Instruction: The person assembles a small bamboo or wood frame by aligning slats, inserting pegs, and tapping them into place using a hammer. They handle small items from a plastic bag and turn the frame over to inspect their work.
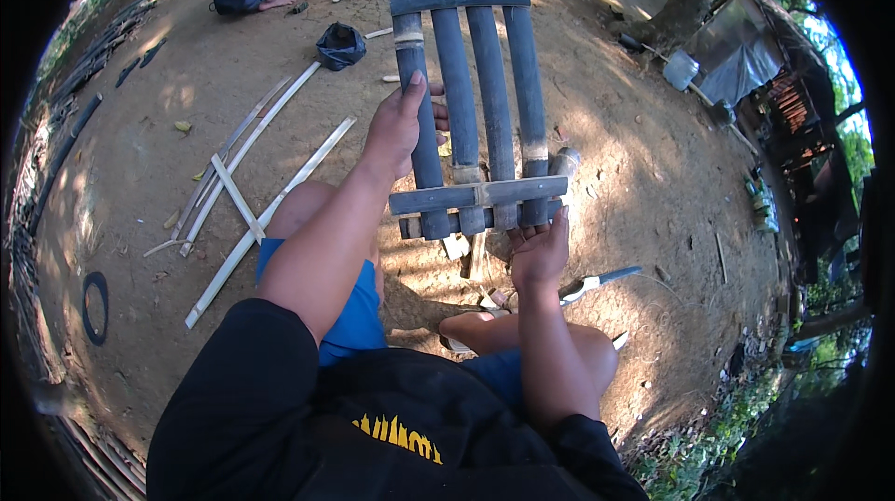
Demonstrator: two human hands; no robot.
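Bamboo frame (pixel 490 100) held up over dirt ground (pixel 671 175), long axis pointing away from wearer. Remotely I see hands apart: left hand (pixel 396 128) clamped on leftmost of 4 slats (pixel 425 151), right hand (pixel 540 257) gripping near right corner; both touching.

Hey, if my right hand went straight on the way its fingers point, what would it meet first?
Most likely the lower end of the dark slatted frame; your right hand appears to touch it there, though exact depth is unclear.
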